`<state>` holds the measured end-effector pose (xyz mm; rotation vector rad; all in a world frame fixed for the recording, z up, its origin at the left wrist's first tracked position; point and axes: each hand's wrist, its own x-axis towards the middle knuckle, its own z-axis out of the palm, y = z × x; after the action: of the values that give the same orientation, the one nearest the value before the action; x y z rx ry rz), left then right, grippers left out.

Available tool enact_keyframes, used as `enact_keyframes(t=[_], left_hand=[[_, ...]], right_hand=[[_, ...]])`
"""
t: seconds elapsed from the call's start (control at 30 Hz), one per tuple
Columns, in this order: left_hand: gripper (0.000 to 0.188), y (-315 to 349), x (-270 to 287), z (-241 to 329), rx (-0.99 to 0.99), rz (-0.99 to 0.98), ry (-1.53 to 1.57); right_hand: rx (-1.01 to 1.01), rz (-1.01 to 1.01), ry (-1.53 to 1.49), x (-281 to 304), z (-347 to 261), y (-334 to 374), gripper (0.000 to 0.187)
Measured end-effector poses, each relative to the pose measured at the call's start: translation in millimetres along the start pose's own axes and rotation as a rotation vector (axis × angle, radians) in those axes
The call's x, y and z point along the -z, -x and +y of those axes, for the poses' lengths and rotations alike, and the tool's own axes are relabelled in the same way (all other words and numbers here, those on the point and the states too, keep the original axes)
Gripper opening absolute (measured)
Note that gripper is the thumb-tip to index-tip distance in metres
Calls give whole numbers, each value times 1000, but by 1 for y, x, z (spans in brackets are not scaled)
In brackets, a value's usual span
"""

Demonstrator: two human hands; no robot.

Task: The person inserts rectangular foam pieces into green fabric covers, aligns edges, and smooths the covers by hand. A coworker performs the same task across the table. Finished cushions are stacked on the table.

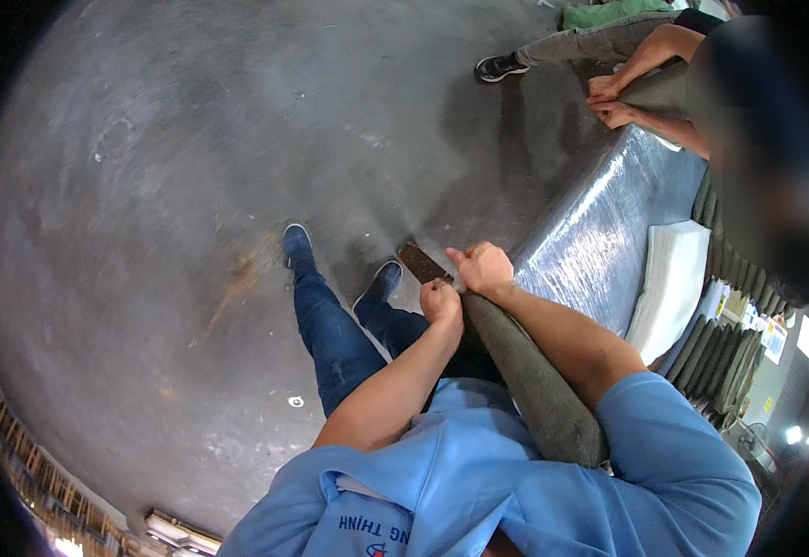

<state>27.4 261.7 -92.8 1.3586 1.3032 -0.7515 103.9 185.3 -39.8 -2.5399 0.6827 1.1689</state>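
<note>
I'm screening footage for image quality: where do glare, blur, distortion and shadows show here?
Head view: white glare streaks the plastic-wrapped block; head view: the co-worker's head is heavily blurred, while the left hand and right hand look fairly sharp; head view: the row of brown slats curves along the dark rim; head view: soft shadows darken the floor near the feet.

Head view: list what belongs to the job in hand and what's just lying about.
Job, apparently:
grey-green cushion
left hand and right hand, both at its end

Lying about, it seems:
white sheets
small white scrap on the floor
</note>
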Motion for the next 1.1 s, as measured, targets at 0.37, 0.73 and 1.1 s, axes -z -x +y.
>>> enact_keyframes(t=[0.37, 0.73, 1.1], left_hand=[[48, -51, -35, -1, 84, 82, -332], [49, -63, -48, -6, 66, 65, -601], [48, -50, -38, -8, -304, 22, -412]], right_hand=[[119, -63, 124, -21, 13, -47, 38], [108, 8, 25, -48, 45, -63, 30], [222, 123, 17, -34, 45, -54, 36]])
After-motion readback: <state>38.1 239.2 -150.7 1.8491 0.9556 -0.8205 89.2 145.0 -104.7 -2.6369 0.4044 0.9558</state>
